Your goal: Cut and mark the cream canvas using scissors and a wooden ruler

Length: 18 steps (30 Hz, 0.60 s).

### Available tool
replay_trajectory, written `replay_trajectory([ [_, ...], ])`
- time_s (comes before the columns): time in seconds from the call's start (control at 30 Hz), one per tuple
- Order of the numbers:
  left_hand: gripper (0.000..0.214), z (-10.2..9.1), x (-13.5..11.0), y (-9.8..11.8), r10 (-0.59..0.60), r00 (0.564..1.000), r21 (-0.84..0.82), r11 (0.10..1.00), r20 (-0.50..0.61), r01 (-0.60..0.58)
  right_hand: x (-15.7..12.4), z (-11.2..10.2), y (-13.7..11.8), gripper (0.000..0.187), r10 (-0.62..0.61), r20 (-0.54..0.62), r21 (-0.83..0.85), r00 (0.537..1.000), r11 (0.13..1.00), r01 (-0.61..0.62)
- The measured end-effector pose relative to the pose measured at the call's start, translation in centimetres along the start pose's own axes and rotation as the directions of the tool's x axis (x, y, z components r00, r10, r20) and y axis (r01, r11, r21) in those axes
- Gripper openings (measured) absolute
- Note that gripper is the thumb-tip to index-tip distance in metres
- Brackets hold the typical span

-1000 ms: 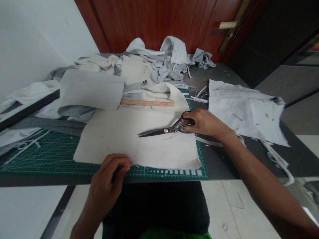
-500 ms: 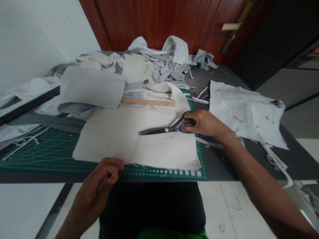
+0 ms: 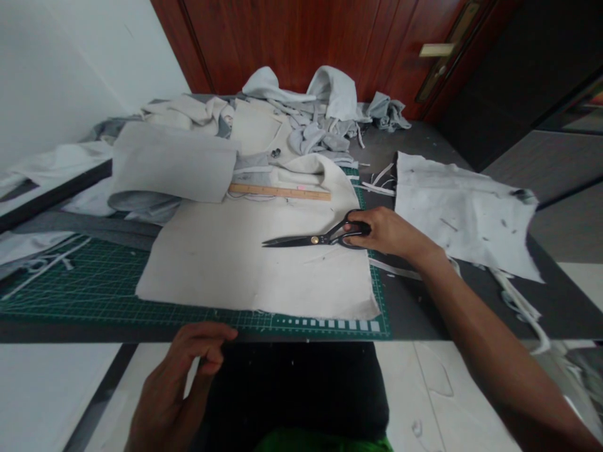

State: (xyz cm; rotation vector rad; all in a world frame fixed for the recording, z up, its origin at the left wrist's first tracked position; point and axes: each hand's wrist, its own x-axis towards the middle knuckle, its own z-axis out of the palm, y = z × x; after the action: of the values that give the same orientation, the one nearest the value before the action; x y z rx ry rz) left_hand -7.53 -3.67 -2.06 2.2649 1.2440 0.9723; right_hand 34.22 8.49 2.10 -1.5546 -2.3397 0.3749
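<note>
Right hand (image 3: 386, 231) clamped on the tailor's shears (image 3: 306, 239), hands well apart
Left hand (image 3: 181, 376) hung loose and empty at 6 o'clock, just off the cream fabric (image 3: 211, 263)

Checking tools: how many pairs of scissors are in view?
1: black-handled steel scissors on the cream fabric panel, in the right hand. More could be hidden under the piled grey cloth.

Black tailor's shears (image 3: 311, 239) are held flat on a cream fabric sheet (image 3: 235, 263) by the right hand (image 3: 384, 232), right of the frame's centre. The handle loops are gripped, and the closed blades are pointed left. The sheet is laid flat and its edges are frayed. The left hand (image 3: 183, 370) is held curled and empty at the bottom of the frame, just below the sheet.
</note>
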Motion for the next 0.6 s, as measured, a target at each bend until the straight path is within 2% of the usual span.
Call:
replay_trajectory([
  [0.13, 0.020, 1.0, 1.0, 1.1, 0.022, 0.995, 0.032, 0.999, -0.093, -0.019, 0.0, 0.0, -0.1, 0.018, 0.003, 0.007, 0.007, 1.000, 1.000, -0.003],
  [0.33, 0.010, 1.5, 1.3, 0.8, -0.065, 0.986, 0.175, 0.980, -0.155, 0.092, -0.1, -0.2, -0.5, 0.017, 0.019, 0.017, -0.041, 1.000, 0.999, -0.018],
  [0.47, 0.019, 0.3, 1.6, -0.7, -0.117, 0.957, 0.357, 0.910, -0.265, 0.210, -0.2, -0.2, -0.6, 0.016, 0.023, 0.016, -0.064, 1.000, 0.998, -0.022],
  [0.6, 0.047, -2.1, 2.0, -3.4, -0.245, 0.915, 0.532, 0.753, -0.320, 0.387, -0.5, -0.3, -1.0, 0.017, 0.071, 0.000, -0.187, 0.997, 0.980, -0.070],
])
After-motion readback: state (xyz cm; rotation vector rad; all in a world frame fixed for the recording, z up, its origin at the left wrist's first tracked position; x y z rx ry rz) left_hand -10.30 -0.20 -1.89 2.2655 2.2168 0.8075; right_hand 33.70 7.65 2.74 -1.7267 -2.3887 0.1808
